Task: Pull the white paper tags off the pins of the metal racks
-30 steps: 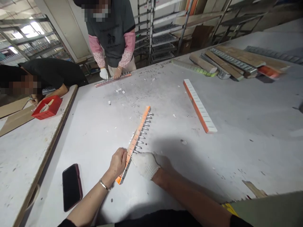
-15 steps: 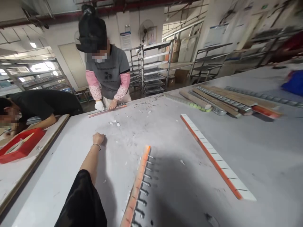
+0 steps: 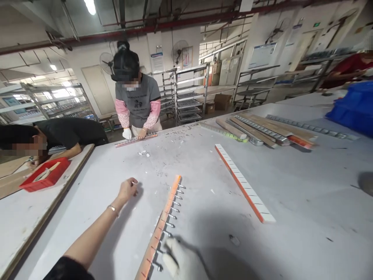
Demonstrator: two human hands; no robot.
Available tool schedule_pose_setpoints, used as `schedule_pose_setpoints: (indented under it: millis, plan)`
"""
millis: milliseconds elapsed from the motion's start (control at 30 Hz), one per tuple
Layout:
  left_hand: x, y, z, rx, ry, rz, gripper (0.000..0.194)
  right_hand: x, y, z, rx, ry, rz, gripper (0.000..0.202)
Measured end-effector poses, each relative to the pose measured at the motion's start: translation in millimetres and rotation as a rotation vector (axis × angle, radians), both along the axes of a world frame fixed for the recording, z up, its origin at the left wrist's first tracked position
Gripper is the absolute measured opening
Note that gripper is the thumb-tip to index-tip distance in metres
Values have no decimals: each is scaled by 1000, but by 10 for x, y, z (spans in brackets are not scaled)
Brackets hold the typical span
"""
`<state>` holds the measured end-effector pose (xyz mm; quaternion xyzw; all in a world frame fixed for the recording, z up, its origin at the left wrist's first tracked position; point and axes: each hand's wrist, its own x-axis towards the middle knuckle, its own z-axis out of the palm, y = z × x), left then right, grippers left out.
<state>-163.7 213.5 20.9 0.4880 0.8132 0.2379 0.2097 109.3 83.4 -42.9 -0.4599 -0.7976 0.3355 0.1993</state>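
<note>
An orange-edged strip (image 3: 161,225) lies lengthwise on the grey table, with metal pins sticking out along its right side. Above the table, left of the strip, is my bare left hand (image 3: 128,189), its fingers curled; whether something small is between them cannot be made out. My right hand (image 3: 180,258), in a white glove, is at the bottom beside the strip's near pins, its thumb and fingers close to one pin. What it grips is too blurred to tell. Farther right lies a white strip (image 3: 246,182) with an orange edge and dark cross lines.
Several wooden and metal strips (image 3: 262,130) are piled at the back right, near a blue cloth bundle (image 3: 352,107). A red tray (image 3: 46,175) sits on a board at the left. Across the table a person (image 3: 136,97) handles another strip; another person leans at the left.
My gloved right hand has come into view at the near pins. My left hand has turned, with its fingers now showing. The view has shifted, showing more ceiling.
</note>
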Motion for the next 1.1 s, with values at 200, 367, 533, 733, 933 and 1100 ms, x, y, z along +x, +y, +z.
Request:
schedule_pose_setpoints:
  millis: [200, 367, 533, 733, 933, 1100]
  plan:
    - [970, -1679, -171, 24, -729, -118, 19, -131, -154, 207, 156, -118, 96, 42]
    - [1164, -2437, -224, 43, -833, -193, 43, 44, -502, 204, 100, -68, 233, 17]
    - [1202, -2709, -289, 173, -658, -270, 45, 281, -732, 362, -211, 43, 215, 26]
    - [1297, -2941, -267, 81, -602, -320, 43, 448, -905, 314, 92, -265, 297, 37]
    - [1379, -3179, -231, 39, -609, -388, 43, 646, -974, 238, 112, -199, 505, 26]
    - [1403, -3313, -326, -151, -1235, -300, 49, 660, -956, 396, -255, 108, 619, 38]
